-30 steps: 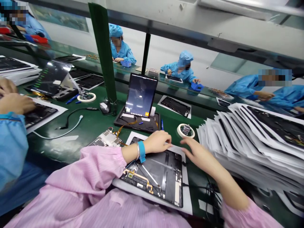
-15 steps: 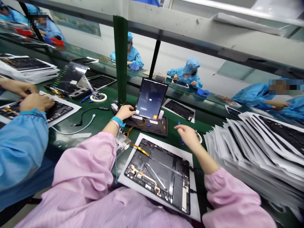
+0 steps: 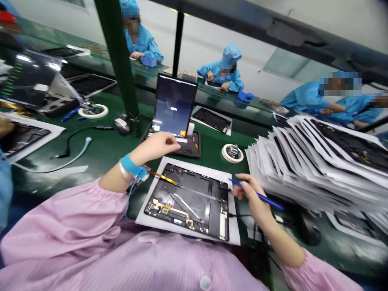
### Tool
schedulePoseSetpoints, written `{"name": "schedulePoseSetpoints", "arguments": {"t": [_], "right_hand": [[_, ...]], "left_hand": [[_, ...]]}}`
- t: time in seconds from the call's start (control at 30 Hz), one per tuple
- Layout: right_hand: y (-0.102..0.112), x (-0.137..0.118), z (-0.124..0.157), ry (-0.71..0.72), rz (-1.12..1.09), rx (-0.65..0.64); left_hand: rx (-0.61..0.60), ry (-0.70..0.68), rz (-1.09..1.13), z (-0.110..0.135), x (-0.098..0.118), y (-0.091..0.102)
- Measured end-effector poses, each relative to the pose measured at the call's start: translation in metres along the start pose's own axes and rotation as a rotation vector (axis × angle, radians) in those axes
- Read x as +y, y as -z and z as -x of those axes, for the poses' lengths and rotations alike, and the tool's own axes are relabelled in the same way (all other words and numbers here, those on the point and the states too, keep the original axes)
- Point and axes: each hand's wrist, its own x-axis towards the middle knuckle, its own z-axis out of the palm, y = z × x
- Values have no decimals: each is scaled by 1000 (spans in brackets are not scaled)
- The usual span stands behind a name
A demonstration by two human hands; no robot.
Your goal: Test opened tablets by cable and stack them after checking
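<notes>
My right hand (image 3: pixel 252 198) is closed around a blue pen-like stick (image 3: pixel 271 201) beside the right edge of an opened tablet housing (image 3: pixel 194 198). One end of the stick points toward the housing's upper right corner. The black housing lies on a white sheet (image 3: pixel 235 232), with thin cables and a gold flex cable (image 3: pixel 165 178) across it. Above the housing's upper left, my left hand (image 3: pixel 153 148) has its fingers curled in a pinch; anything between them is hidden. Behind that hand stands a lit screen (image 3: pixel 174 105), propped in a black tray (image 3: pixel 194 150).
A tall stack of sheet-wrapped housings (image 3: pixel 281 161) stands at right. A tape roll (image 3: pixel 232 153) lies near it, and a black mouse (image 3: pixel 309 228) below. Cables (image 3: pixel 69 141) and a green post (image 3: pixel 117 60) are at left. Co-workers in blue sit across the bench and at left.
My right hand has taken up the blue stick and come down beside the housing. My left hand has left the screen's lower left edge and moved nearer. The camera view has shifted too.
</notes>
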Motion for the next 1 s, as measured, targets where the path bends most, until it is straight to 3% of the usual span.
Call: {"name": "schedulePoseSetpoints", "arguments": {"t": [0.1,0.17,0.23,0.47,0.67,0.8,0.9,1.0], "right_hand": [[-10,19,5,-31,-31,3],[-16,25,8,-64,-60,25],[-20,27,12,-88,-38,47],[-22,32,21,1,231,116],[-22,36,18,11,276,75],[-21,37,21,34,248,77],[-15,27,16,92,213,94],[-12,8,-7,194,419,42]], "left_hand": [[-408,-74,53,19,18,-21],[-570,-63,18,24,20,-32],[-658,-56,-20,25,18,-40],[-686,-76,-108,25,15,-48],[-821,77,-20,26,16,-44],[-816,-17,-74,24,10,-42],[-808,-54,-82,22,8,-42],[-822,-32,-68,20,8,-43]]}}
